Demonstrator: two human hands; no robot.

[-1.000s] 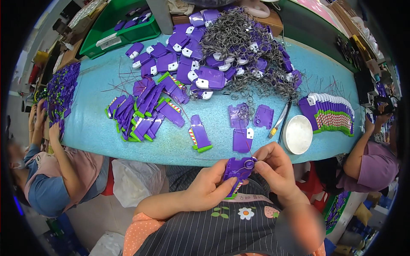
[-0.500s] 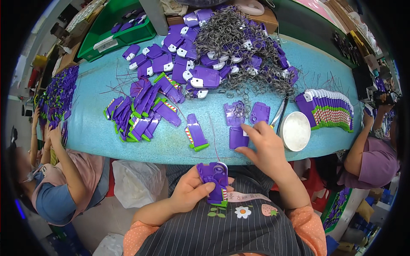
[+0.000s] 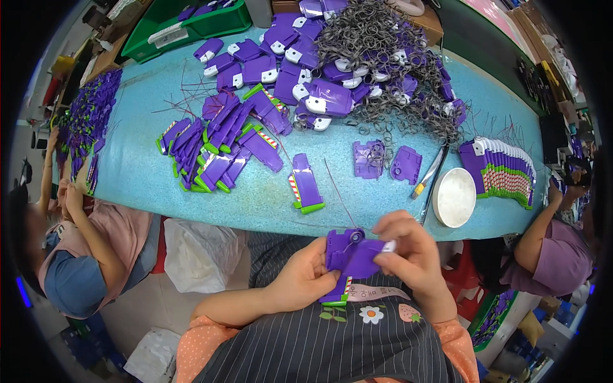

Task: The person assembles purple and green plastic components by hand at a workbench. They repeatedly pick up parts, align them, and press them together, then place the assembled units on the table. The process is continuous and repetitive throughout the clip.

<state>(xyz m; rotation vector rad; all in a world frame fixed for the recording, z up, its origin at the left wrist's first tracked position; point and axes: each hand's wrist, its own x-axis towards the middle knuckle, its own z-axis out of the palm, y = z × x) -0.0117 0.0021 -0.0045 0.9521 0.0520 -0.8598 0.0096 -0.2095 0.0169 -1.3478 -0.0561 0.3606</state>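
Close to my apron, my left hand (image 3: 305, 276) grips a purple plastic shell half (image 3: 338, 246) with a round fitting, a thin wire and a green-and-striped edge at its bottom. My right hand (image 3: 412, 255) pinches a purple cover with a white corner (image 3: 365, 260), which overlaps the front of the shell half. Whether the two pieces touch is hard to see. On the blue table beyond lie a purple piece with a green end (image 3: 308, 182) and two purple shells, one under some grey rings (image 3: 368, 159) and one bare (image 3: 406, 164).
Purple-and-white covers (image 3: 329, 97) and a heap of grey rings (image 3: 370, 45) fill the back. Purple-green pieces (image 3: 220, 143) are piled left; a neat row (image 3: 501, 172) stands right. A white bowl (image 3: 454, 198) and a yellow-tipped cutter (image 3: 421, 185) lie near the right. People sit at both sides.
My right hand has picked up the purple cover from the table and brought it to the shell half in my left hand. The view has shifted slightly.
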